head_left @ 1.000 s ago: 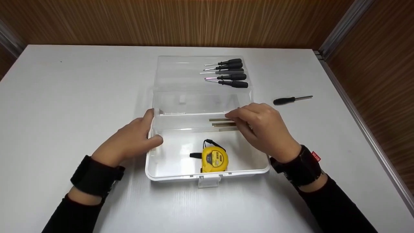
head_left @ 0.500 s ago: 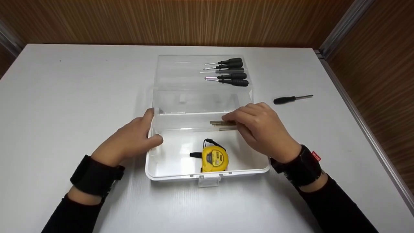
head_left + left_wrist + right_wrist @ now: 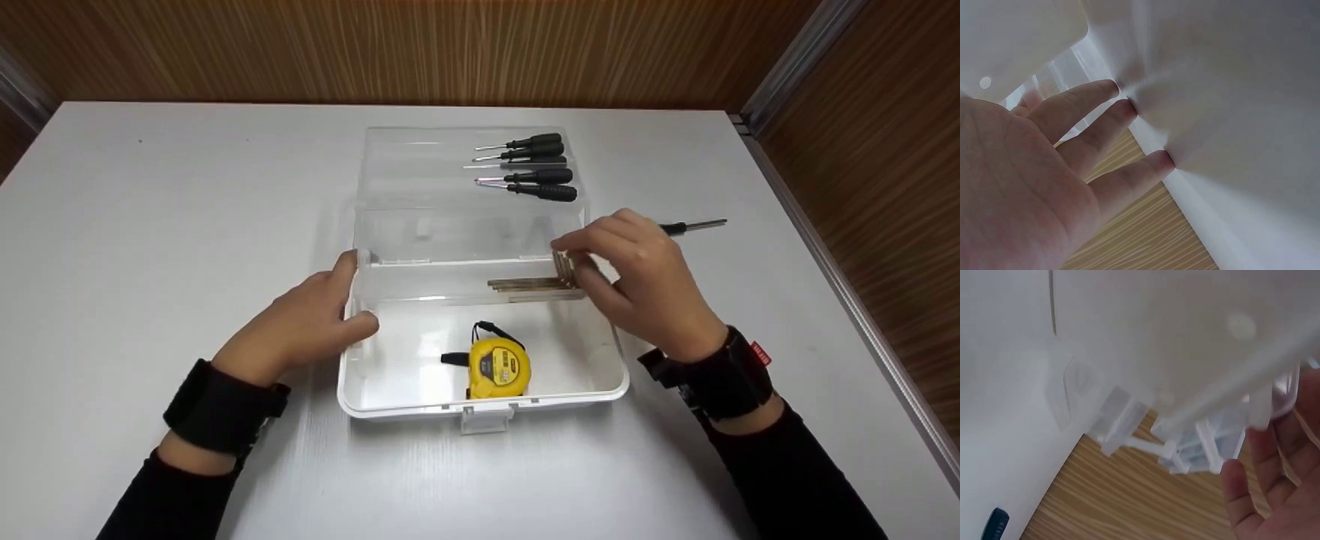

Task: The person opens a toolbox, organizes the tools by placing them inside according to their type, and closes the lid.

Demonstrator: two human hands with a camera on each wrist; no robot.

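Note:
A clear plastic toolbox (image 3: pixel 480 405) stands open on the white table, its lid (image 3: pixel 420 165) laid back. Inside lie a yellow tape measure (image 3: pixel 498 367) and a bundle of thin L-shaped metal keys (image 3: pixel 525 283) along the back wall. My right hand (image 3: pixel 574 262) pinches the upturned short ends of those keys at the box's back right corner. My left hand (image 3: pixel 356 296) holds the left wall, thumb over the rim. In the left wrist view its straight fingers (image 3: pixel 1100 112) press on the wall's outside (image 3: pixel 1230 84). The right wrist view shows only the box's underside (image 3: pixel 1185 354) and fingertips (image 3: pixel 1241 495).
Several black-handled screwdrivers (image 3: pixel 536 169) lie in the open lid. One more screwdriver (image 3: pixel 697 225) lies on the table right of the box, its handle hidden behind my right hand. A metal rail (image 3: pixel 825 262) runs along the table's right edge. Wood panelling stands behind.
My right hand has moved right along the keys to their bent ends and now pinches them. It now hides the loose screwdriver's handle. The left hand has stayed put.

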